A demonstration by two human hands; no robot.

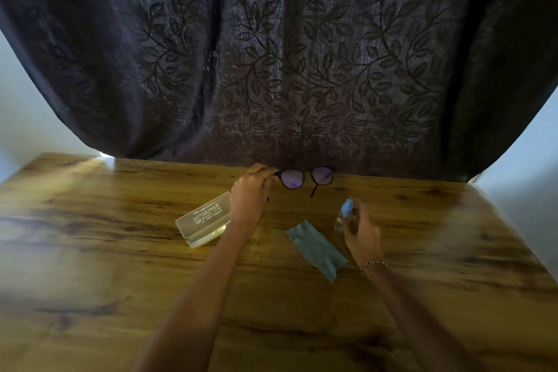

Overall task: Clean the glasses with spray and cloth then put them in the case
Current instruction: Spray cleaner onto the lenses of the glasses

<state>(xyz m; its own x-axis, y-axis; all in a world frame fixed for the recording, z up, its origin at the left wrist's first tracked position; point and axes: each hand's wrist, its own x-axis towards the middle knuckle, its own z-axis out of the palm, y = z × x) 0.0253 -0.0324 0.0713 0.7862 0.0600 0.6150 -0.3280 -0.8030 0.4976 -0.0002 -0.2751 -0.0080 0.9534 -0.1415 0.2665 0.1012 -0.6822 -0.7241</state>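
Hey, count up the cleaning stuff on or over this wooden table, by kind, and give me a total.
glasses: 1
glasses case: 1
cleaning cloth: 1
spray bottle: 1
Total: 4

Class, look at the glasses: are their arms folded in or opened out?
Opened out. The left hand pinches the glasses at one corner; the other arm sticks out below its lens.

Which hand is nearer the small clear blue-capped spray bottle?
Right. The right hand is beside the spray bottle; the left hand, farther off, holds the black glasses.
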